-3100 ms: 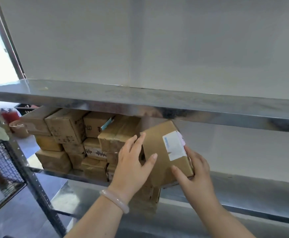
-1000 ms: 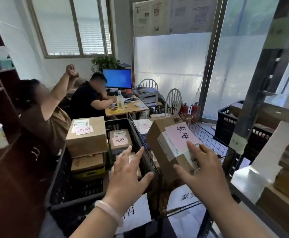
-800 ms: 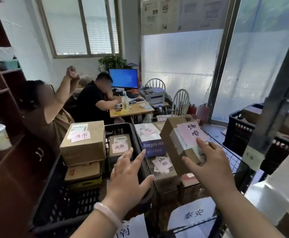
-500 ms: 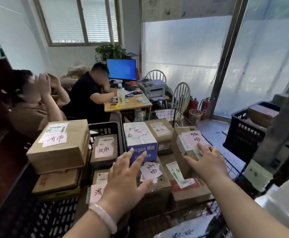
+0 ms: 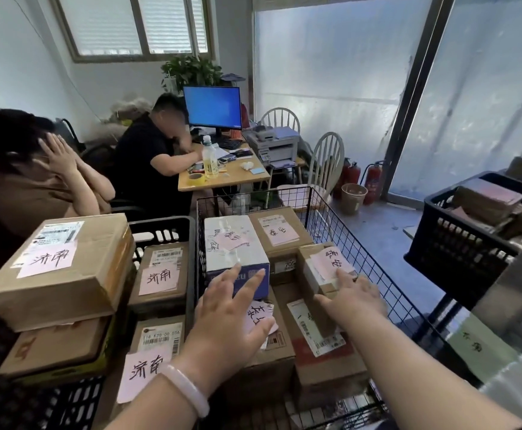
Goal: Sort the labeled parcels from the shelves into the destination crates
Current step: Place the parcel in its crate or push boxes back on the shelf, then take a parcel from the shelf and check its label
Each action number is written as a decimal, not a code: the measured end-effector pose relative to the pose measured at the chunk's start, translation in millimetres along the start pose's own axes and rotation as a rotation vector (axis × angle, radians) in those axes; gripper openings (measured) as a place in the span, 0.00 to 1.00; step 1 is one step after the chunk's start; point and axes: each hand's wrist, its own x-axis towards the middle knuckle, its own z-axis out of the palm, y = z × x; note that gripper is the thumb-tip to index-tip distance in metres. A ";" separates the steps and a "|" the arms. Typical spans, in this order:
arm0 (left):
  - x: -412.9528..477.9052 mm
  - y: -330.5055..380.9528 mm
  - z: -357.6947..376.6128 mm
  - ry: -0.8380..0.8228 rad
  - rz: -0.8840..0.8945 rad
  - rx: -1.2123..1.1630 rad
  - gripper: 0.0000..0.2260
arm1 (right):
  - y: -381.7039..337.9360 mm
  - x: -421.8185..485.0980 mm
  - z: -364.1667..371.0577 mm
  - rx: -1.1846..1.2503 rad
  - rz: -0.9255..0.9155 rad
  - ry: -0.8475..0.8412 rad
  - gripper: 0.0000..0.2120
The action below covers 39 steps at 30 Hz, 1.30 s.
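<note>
Right-hand fingers [image 5: 345,278] seemingly grip parcel [image 5: 312,270].

Wire crate [image 5: 331,218] walls block sides; stacked parcels [image 5: 280,232] fill floor; top open.

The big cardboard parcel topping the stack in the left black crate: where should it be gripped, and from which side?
Grip its left and right side faces together, coming from above at the near end. The big cardboard parcel sits as the topmost item, well above the rim of the black crate, so those faces look free. It seems too wide for a one-sided pinch.
</note>
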 end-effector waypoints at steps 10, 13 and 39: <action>8.7 31.6 1.0 -0.032 0.155 0.027 0.35 | 21.1 -55.5 -20.1 0.110 -0.174 0.157 0.44; 0.0 43.8 0.9 -0.030 0.238 0.083 0.35 | 35.1 -101.1 -17.4 0.115 -0.254 0.264 0.42; -266.7 266.9 36.9 -0.136 1.242 -0.239 0.35 | 214.7 -557.2 -2.2 -0.020 0.584 0.673 0.45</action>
